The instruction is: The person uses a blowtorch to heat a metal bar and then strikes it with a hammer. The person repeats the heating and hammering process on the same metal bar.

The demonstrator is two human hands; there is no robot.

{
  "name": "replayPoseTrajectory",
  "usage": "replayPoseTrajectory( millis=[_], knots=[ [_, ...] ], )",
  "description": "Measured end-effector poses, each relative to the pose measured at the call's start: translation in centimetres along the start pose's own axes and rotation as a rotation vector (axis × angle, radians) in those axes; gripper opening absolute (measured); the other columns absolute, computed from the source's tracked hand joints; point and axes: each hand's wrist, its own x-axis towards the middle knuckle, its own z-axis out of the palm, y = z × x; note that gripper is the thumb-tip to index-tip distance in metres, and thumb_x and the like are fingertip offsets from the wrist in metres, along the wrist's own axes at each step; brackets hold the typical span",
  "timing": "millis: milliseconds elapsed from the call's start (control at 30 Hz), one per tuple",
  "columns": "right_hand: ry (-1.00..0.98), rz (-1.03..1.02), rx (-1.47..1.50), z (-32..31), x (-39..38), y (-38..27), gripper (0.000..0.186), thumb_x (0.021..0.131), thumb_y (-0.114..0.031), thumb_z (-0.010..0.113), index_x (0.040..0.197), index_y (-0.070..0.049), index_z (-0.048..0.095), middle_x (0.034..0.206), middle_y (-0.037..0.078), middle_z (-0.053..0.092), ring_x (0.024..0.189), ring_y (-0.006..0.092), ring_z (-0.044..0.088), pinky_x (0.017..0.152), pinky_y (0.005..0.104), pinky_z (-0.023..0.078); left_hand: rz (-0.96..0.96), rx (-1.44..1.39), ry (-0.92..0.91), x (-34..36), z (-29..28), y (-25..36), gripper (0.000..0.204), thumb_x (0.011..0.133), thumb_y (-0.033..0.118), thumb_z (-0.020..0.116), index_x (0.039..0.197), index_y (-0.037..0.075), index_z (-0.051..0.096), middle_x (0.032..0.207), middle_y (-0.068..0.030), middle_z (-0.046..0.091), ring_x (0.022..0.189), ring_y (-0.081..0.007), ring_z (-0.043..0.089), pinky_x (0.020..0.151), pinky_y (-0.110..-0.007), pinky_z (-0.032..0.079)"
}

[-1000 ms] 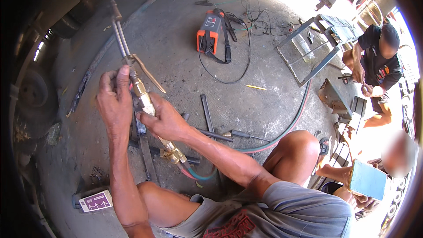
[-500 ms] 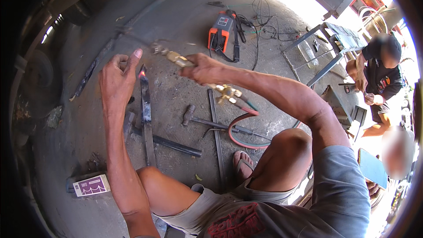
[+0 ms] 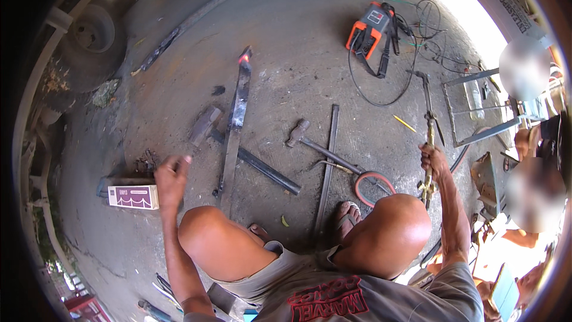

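My right hand point(image 3: 434, 161) is wrapped round a brass gas torch point(image 3: 430, 124), held upright at the right with its bent tip away from me. No flame shows at the tip. My left hand point(image 3: 171, 180) hangs over the ground at the left, fingers curled in with nothing visible in them. Ahead of it lies a flat steel bar point(image 3: 239, 99), glowing orange near its far end. The bar rests across the dark handle of a heavy sledgehammer point(image 3: 205, 125). A smaller hammer point(image 3: 297, 133) lies by a thin metal bar point(image 3: 328, 170).
A purple and white box point(image 3: 134, 197) sits by my left forearm. An orange and grey portable welder point(image 3: 370, 28) with loose cables stands far right. A metal frame stand point(image 3: 485, 137), a yellow pencil point(image 3: 404, 123) and other people are at the right. A wheel point(image 3: 89, 36) stands far left.
My right hand has swung the torch away from the hot bar, out to the right. My left hand has dropped back toward me, near the box. The view has shifted.
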Motion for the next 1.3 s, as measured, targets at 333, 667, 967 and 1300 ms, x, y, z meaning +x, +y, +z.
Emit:
replayPoseTrajectory(
  millis=[333,667,967,1300],
  knots=[
    [-0.134,0.134,0.117,-6.1,6.5,4.6,0.032,0.104,-0.025,0.067,0.082,-0.019,0.044,0.065,-0.01,0.037,0.05,0.0034,0.033,0.046,0.023,0.034,-0.126,0.404,-0.316,-7.6,11.9,-10.4,0.037,0.097,0.043,0.073,0.115,0.011,0.074,0.095,-0.0174,0.078,0.089,-0.0347,0.077,0.079,-0.047,0.059],
    [0.063,0.223,-0.585,-10.1,7.8,3.8,0.08,0.096,-0.068,0.063,0.143,-0.004,0.054,0.125,0.017,0.064,0.112,0.0325,0.065,0.098,0.0532,0.056,0.09,0.276,-0.263,-4.4,12.2,-7.5,0.029,0.095,0.03,0.075,0.107,0.003,0.073,0.084,-0.0225,0.074,0.08,-0.0413,0.073,0.074,-0.049,0.055],
    [0.161,0.132,-0.782,-13.6,2.6,5.6,0.073,0.104,-0.068,0.048,0.135,-0.003,0.067,0.114,0.012,0.072,0.112,0.0256,0.067,0.096,0.0481,0.055,0.033,0.255,-0.248,-5.0,13.2,-10.9,0.027,0.095,0.029,0.076,0.104,0.004,0.074,0.088,-0.0243,0.073,0.08,-0.0414,0.072,0.072,-0.051,0.054],
    [0.012,0.105,-0.13,-14.2,-5.2,9.6,0.055,0.104,-0.033,0.066,0.151,-0.009,0.05,0.127,0.006,0.065,0.105,0.0176,0.064,0.096,0.0387,0.056,-0.031,0.279,-0.229,-5.7,12.3,-9.7,0.032,0.096,0.034,0.074,0.106,0.003,0.072,0.09,-0.0226,0.073,0.082,-0.0412,0.072,0.074,-0.051,0.053]
  ],
)
